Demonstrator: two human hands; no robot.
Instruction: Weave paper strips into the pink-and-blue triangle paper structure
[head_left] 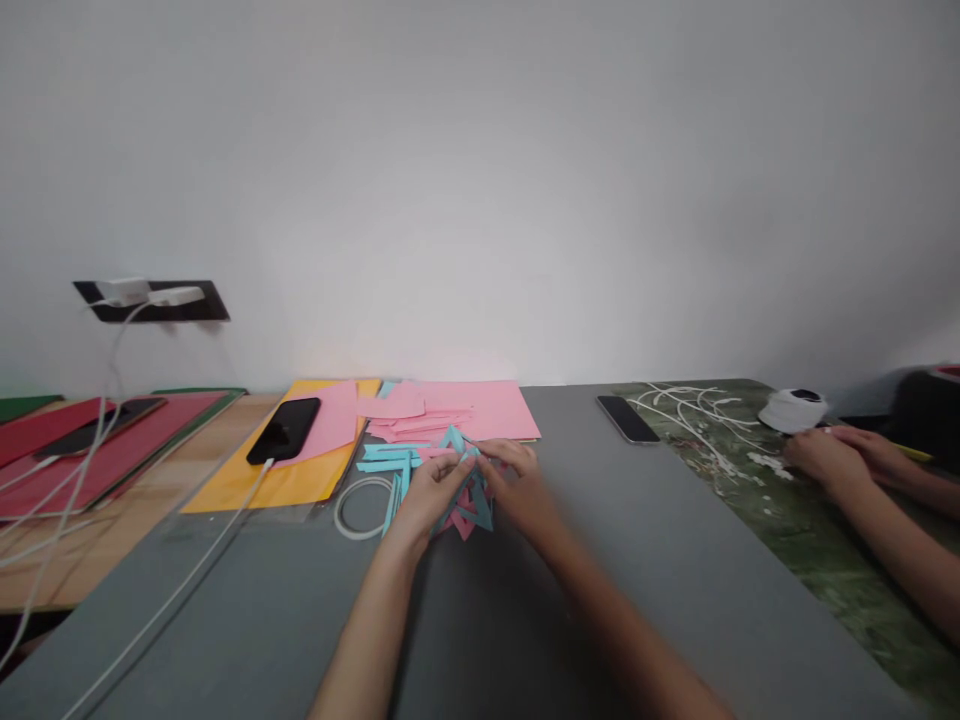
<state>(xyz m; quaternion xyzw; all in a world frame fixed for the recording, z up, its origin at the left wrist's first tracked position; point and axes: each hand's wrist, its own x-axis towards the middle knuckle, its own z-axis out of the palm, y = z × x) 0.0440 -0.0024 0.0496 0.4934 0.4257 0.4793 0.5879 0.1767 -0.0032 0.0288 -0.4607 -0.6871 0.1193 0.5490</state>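
Observation:
Both my hands meet over the grey table, pinching a folded paper ornament of blue and pink strips with pointed, triangular parts. My left hand grips its upper left side, fingers closed. From the right, my right hand has thumb and fingertips pressed on its top. The fingers cover part of the ornament. Loose blue paper strips lie just behind and left of my left hand. Pink strips are heaped beyond them. A white tape ring rests flat to the left.
Pink sheets and a yellow envelope lie toward the wall. A black phone with a white cable rests on the left; another phone lies right. Another person's hands are at the far right, near white cords.

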